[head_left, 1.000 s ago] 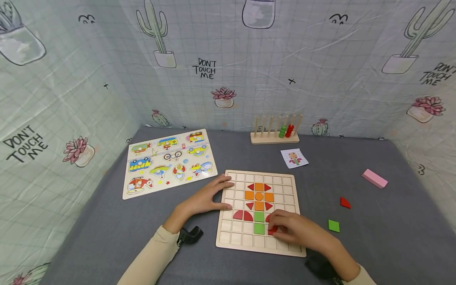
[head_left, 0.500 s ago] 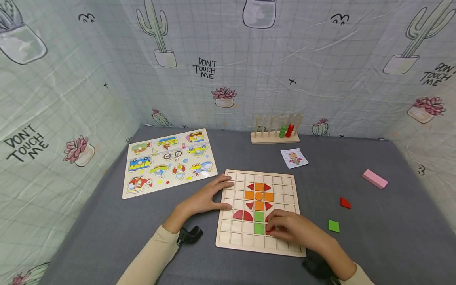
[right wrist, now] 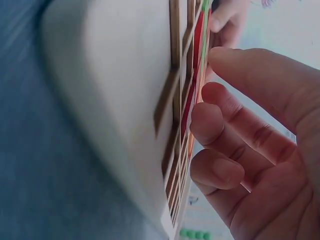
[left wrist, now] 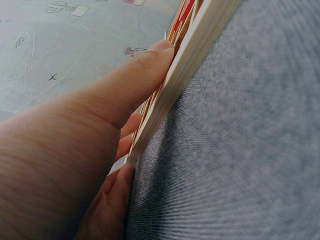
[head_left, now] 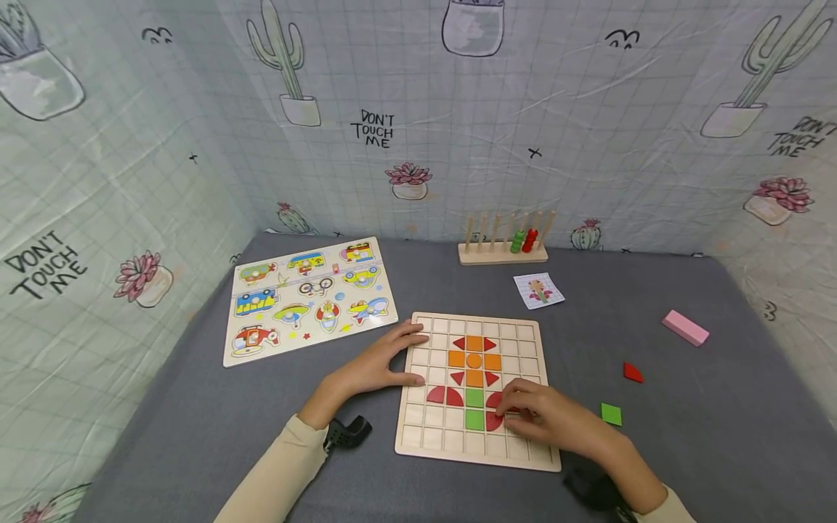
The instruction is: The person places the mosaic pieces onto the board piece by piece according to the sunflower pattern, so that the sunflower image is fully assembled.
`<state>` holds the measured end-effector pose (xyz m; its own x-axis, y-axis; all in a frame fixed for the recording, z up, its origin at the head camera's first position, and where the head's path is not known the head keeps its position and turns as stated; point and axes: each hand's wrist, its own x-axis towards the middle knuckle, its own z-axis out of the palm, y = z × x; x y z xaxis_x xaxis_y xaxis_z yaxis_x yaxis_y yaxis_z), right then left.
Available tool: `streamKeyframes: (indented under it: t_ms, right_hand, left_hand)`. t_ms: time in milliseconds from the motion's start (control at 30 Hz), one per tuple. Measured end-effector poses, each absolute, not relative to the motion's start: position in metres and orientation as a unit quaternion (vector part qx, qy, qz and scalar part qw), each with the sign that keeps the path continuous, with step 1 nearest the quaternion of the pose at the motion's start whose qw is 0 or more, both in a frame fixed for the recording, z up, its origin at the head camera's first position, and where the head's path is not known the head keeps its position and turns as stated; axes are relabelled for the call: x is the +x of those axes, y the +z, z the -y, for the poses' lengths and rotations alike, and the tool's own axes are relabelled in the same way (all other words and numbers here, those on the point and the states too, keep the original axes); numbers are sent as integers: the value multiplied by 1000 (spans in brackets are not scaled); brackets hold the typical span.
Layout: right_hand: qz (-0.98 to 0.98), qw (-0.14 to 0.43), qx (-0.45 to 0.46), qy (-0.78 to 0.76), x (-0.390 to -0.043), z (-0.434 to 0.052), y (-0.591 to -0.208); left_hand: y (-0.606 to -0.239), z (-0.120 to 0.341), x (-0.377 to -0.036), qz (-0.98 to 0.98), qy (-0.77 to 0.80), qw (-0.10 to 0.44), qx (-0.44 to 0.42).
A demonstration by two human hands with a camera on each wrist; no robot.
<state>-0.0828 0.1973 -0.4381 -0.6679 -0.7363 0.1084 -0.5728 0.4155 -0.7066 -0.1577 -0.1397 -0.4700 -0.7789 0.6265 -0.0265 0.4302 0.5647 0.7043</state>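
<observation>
The wooden grid board (head_left: 476, 392) lay flat on the grey table cloth (head_left: 196, 421), near the front edge. The left hand (head_left: 375, 363) rested on the board's left rim, fingers straight and slightly spread, thumb along the side; the left wrist view showed the thumb (left wrist: 135, 85) pressed against the board's edge. The right hand (head_left: 549, 418) sat over the lower right cells, its fingers curled down onto a red quarter-round piece (head_left: 493, 421) lying just right of the lower green square (head_left: 474, 419). Whether the fingertips pinched the piece or only pressed on it could not be told; the right wrist view was too close and blurred. A red piece (head_left: 631, 373) and a green piece (head_left: 611, 414) lay loose on the cloth to the right of the board, a pink block (head_left: 684, 327) farther off. A vehicle puzzle (head_left: 309, 296) lay at back left.
</observation>
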Motion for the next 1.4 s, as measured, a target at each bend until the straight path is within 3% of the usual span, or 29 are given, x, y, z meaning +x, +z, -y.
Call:
streamKeyframes:
  t_ms: [533,933,1400]
  right_hand:
    - [-861,22,-342,-376,-88,-241,-439]
    - [-887,-117,-306,-324,-93,-295,-440]
    - [-929,-168,-225,-242,-99,-337,-450]
  left_hand:
    - [-468,141,-159,-877,349,130,304]
    - [-471,141,-158,-876,350,135,304]
    - [-471,140,-158,-875,353,136,304]
